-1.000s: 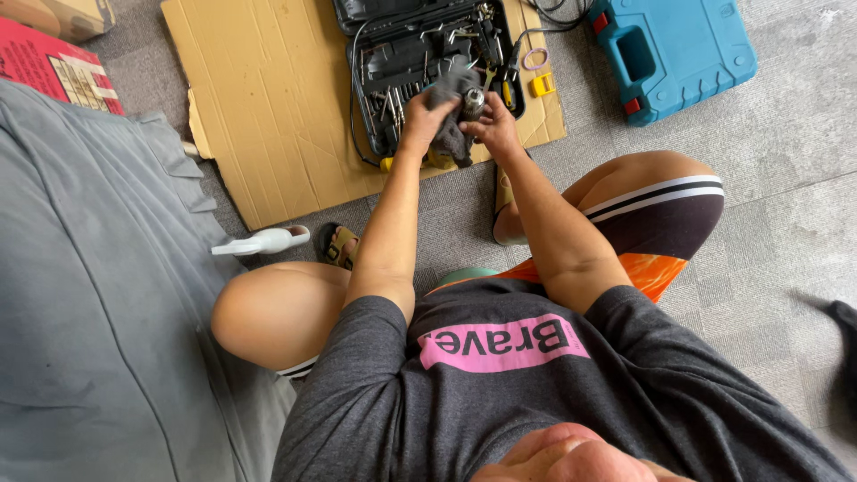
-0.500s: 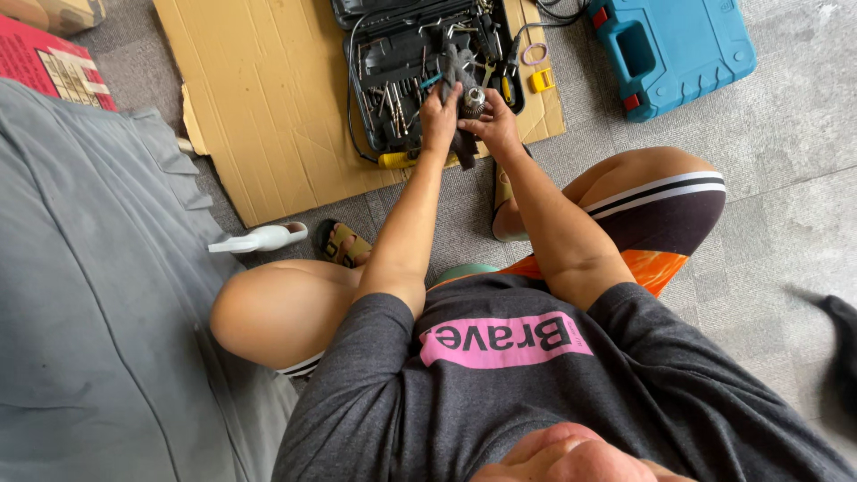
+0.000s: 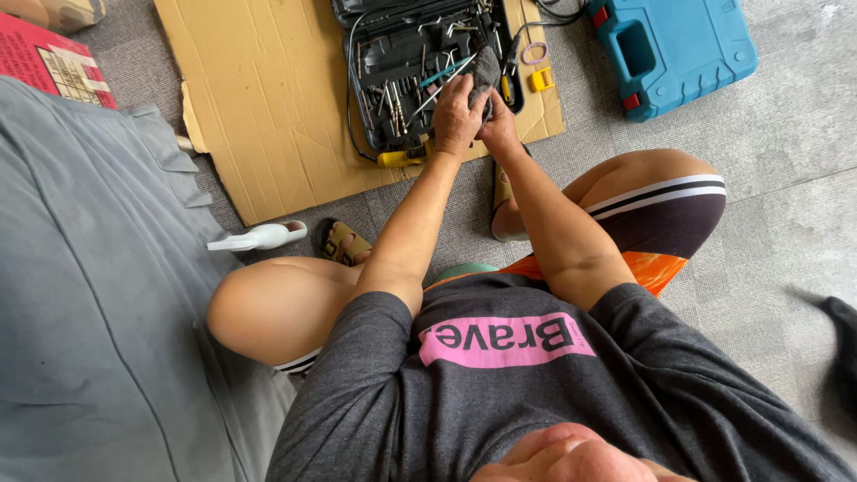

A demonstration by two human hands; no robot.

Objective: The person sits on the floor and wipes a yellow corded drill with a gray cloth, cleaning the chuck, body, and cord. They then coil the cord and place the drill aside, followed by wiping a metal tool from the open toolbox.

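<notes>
Both hands meet over the near edge of the open black plastic tool case point(image 3: 393, 67). The left hand point(image 3: 457, 114) is closed over a dark grey cloth point(image 3: 486, 64), covering whatever it wraps; the right hand point(image 3: 500, 132) presses against it from beside, its grip hidden. The case lies on a flat brown cardboard sheet point(image 3: 268, 98), with a yellow-handled tool point(image 3: 397, 158) at its near edge. A closed blue plastic case point(image 3: 674, 49) sits beyond the cardboard's right edge.
</notes>
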